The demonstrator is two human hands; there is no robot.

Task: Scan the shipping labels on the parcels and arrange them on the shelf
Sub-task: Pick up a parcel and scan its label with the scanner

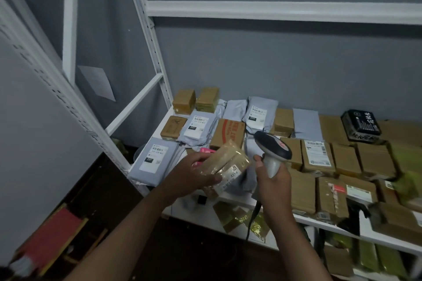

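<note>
Both forearms bare to the frame's bottom edge, no sleeves, watch or gloves seen. Left hand (194,175) & right hand (272,180): bare, no rings visible, nails short.

A parcel storeroom: white metal shelf (228,10) stacked with labelled parcels (317,155)

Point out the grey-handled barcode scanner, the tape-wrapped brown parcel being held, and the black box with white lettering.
grey-handled barcode scanner (274,150), head view, on its dark head.
tape-wrapped brown parcel (228,162), head view, on its taped top face.
black box with white lettering (362,124), head view, on its lid.
</note>
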